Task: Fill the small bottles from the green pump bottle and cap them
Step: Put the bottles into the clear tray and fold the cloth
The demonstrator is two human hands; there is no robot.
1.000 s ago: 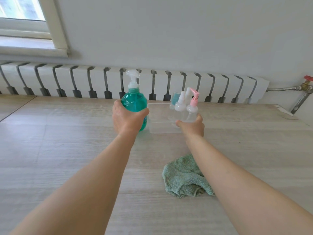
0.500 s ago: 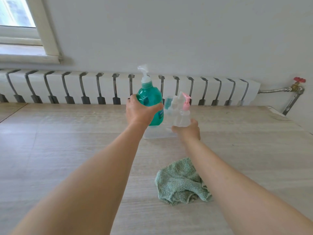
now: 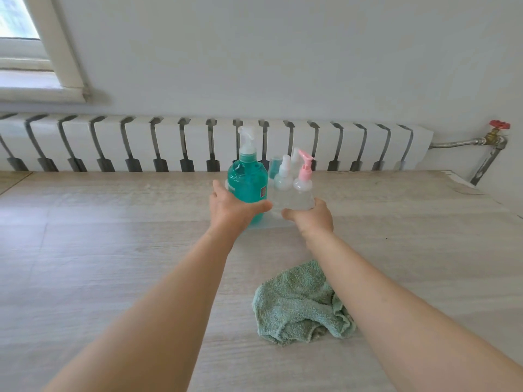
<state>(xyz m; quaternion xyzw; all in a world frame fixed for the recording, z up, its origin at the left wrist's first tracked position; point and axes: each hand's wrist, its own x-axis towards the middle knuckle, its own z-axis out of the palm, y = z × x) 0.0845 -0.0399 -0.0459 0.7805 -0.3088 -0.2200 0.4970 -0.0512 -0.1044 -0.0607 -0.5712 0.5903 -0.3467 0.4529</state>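
Observation:
My left hand (image 3: 236, 212) grips the green pump bottle (image 3: 249, 181) round its lower body and holds it upright at the left end of a clear plastic tray (image 3: 270, 223). Several small clear bottles stand in that tray just right of it. These include one with a pink pump (image 3: 303, 185), one with a white spray cap (image 3: 283, 179) and a partly hidden one with teal behind. My right hand (image 3: 310, 217) holds the tray's front right edge, below the pink-pump bottle. I cannot tell whether the green bottle rests on the tray's floor.
A crumpled green towel (image 3: 302, 304) lies on the pale wooden tabletop (image 3: 113, 250) under my right forearm. A white radiator (image 3: 169, 142) runs along the wall behind the table. A pipe with a red valve (image 3: 499, 125) is at the far right.
My left hand carried the green pump bottle to the right, from beside the tray to its left end against the small bottles. My right hand kept hold of the tray.

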